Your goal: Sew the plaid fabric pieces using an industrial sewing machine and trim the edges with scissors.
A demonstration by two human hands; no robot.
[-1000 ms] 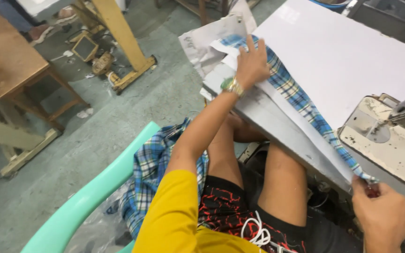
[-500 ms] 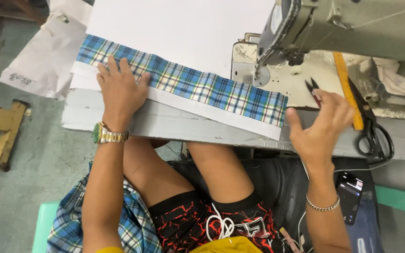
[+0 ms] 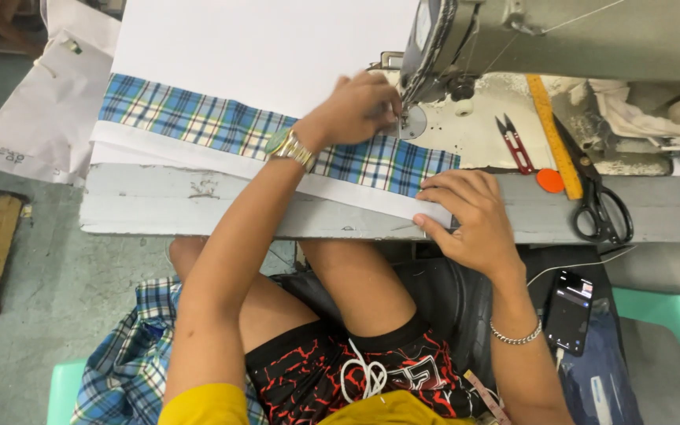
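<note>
Flat: plaid strip (image 3: pixel 222 126) runs left-right; left hand (image 3: pixel 360 106), right hand (image 3: pixel 466 216) pressing.

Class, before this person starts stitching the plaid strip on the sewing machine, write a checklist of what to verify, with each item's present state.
1. Plaid strip lies flat on the white fabric: ok.
2. Left hand holds the strip at the needle area: ok.
3. Right hand presses the strip's near end at the table edge: ok.
4. Fingers clear of the needle: cannot tell, hidden by the machine head.
5. Scissors and red thread snips off the fabric: ok.
</note>
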